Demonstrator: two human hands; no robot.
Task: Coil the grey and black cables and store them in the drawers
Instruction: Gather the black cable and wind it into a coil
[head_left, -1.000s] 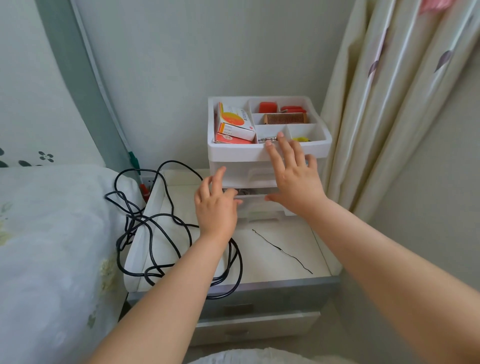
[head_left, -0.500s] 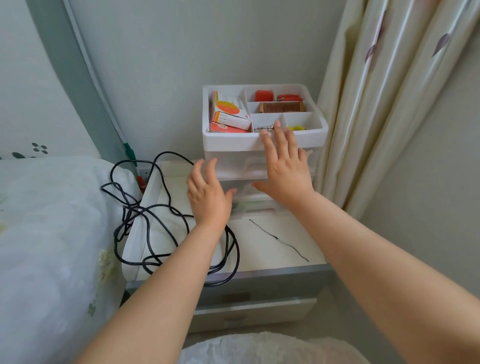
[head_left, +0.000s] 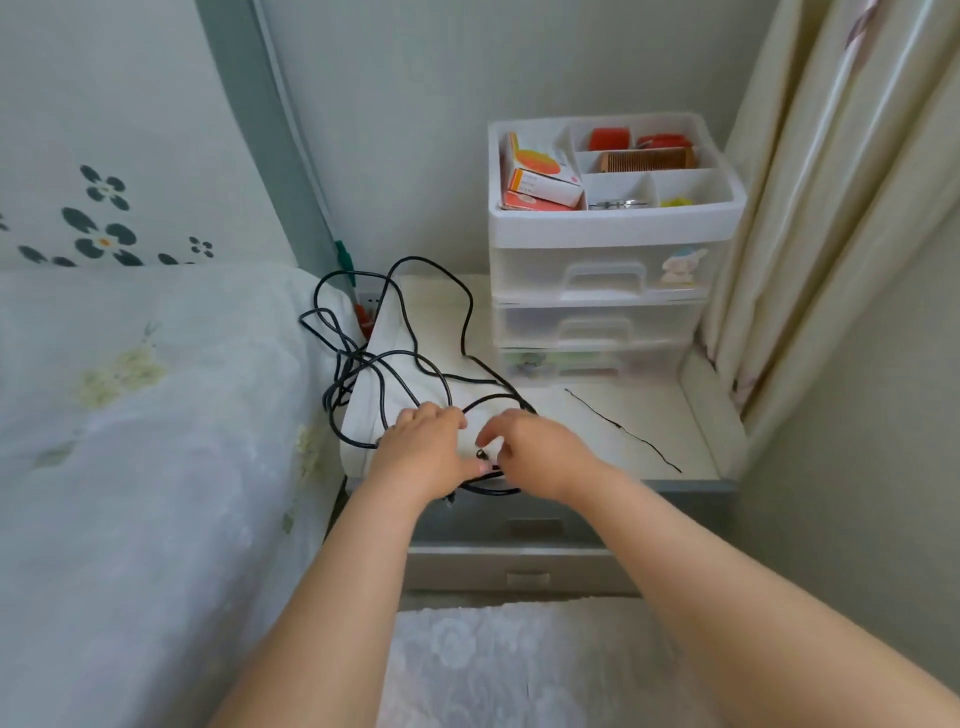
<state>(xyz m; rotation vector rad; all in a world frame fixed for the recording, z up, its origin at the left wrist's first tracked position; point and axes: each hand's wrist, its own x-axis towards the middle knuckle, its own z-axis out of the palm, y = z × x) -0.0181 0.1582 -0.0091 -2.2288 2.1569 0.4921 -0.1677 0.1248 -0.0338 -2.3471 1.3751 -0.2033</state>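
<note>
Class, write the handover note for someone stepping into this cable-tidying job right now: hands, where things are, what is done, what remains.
Left hand: on the black cable at the nightstand's front edge, fingers curled over the strands.
Right hand: beside it, fingertips pinching the cable near one end.
Black cable: uncoiled, sprawled in loose loops over the nightstand's left side and onto the bed.
Drawer unit: at the back of the nightstand, all three drawers shut.
Grey cable: not visible on the nightstand; it may already be stored.
Left: coil the black cable, open a drawer, store it.
</note>
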